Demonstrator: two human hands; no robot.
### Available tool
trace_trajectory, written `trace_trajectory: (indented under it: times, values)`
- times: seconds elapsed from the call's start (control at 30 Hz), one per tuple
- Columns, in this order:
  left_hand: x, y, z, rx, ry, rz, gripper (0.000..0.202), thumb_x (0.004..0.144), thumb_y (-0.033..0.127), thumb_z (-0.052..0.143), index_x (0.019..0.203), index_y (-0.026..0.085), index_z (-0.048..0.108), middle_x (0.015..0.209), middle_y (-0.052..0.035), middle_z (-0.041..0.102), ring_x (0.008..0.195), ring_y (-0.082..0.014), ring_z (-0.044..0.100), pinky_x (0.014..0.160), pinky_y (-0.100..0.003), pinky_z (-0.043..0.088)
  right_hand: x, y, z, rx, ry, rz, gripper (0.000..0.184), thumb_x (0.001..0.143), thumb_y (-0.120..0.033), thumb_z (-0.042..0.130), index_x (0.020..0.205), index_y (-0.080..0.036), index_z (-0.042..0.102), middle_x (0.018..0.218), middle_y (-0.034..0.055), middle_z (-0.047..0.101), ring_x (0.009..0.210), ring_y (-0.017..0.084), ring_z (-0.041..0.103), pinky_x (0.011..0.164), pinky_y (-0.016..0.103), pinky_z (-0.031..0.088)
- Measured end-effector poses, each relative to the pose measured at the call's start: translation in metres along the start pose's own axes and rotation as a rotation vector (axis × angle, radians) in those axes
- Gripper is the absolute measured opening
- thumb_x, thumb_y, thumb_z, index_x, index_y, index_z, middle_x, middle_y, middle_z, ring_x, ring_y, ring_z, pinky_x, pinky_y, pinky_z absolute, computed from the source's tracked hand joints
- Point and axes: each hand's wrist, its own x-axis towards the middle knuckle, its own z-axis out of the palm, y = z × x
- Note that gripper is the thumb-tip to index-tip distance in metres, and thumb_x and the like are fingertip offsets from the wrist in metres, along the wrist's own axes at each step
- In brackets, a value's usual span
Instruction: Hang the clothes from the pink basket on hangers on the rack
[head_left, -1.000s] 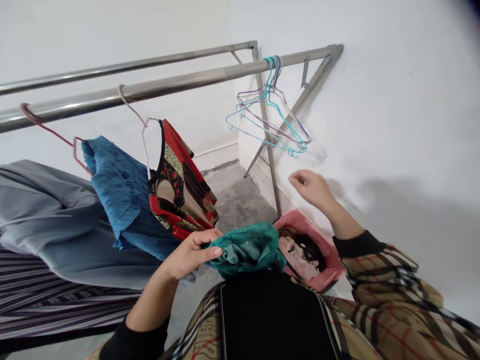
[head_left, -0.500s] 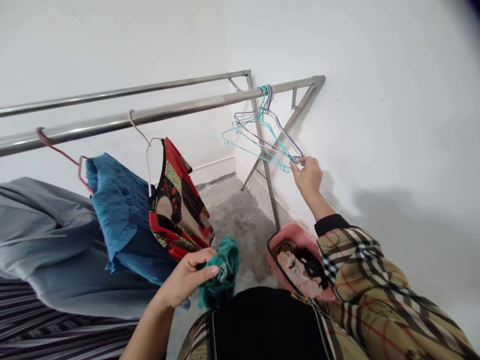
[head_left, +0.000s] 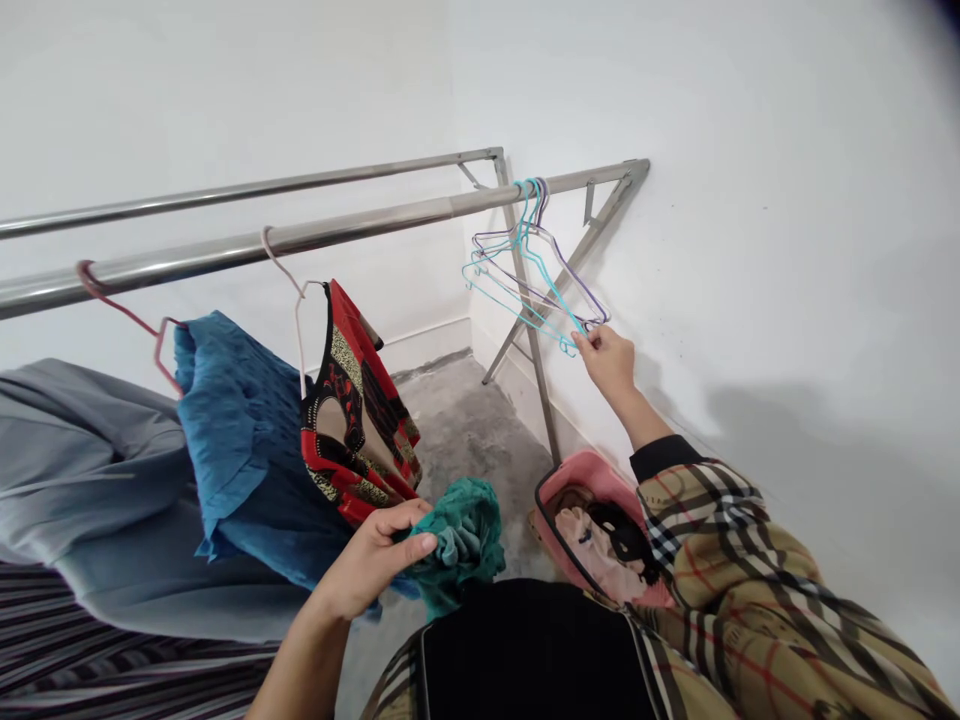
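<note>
Bunched green cloth (head_left: 466,535), perhaps a garment, is pinched between the thumb and fingers of my left hand (head_left: 382,560), low in front of my body. Farther up on the right, my right hand (head_left: 607,360) has its fingers closed on the lower corner of a light-blue hanger (head_left: 551,280). That hanger still hooks over the metal rail, among several blue, purple and pale wire hangers. Just left of the green cloth hangs a red, black and tan patterned top (head_left: 360,400) on a pale pink hanger (head_left: 298,330).
A steel drying rack (head_left: 375,221) with two rails stands in the wall corner. Blue (head_left: 240,430) and grey clothes (head_left: 105,480) hang at left, above striped fabric (head_left: 97,660). A pink basket (head_left: 600,470) holding clothes sits on the concrete floor (head_left: 480,430).
My right hand has shifted slightly left and down, drawing the light-blue hanger's corner with it and apart from the purple one. The green cloth has swung right and spread wider in my left hand.
</note>
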Motion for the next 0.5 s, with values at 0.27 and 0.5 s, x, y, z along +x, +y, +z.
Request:
trace_trajectory:
  times: [0.27,0.5]
  values:
    - [0.003,0.000,0.005,-0.037,-0.001,-0.011,0.029,0.084,0.040,0.066,0.073,0.014,0.069,0.077,-0.0021,0.055,0.074,-0.0130,0.051,0.068,-0.024,0.040,-0.011,0.014,0.002,0.377,-0.107,-0.037,0.027,0.080,-0.042,0.062,0.096,-0.021,0.056,0.078,-0.0004,0.067,0.069,0.016,0.065,0.067,0.032,0.054]
    - [0.005,0.001,0.007,-0.029,-0.005,-0.014,0.029,0.084,0.039,0.067,0.071,0.014,0.067,0.076,-0.0020,0.054,0.073,-0.0127,0.051,0.068,-0.024,0.041,-0.012,0.004,-0.016,0.413,-0.091,-0.020,0.028,0.082,-0.048,0.061,0.088,-0.023,0.049,0.070,-0.0015,0.063,0.067,0.018,0.069,0.061,0.031,0.056]
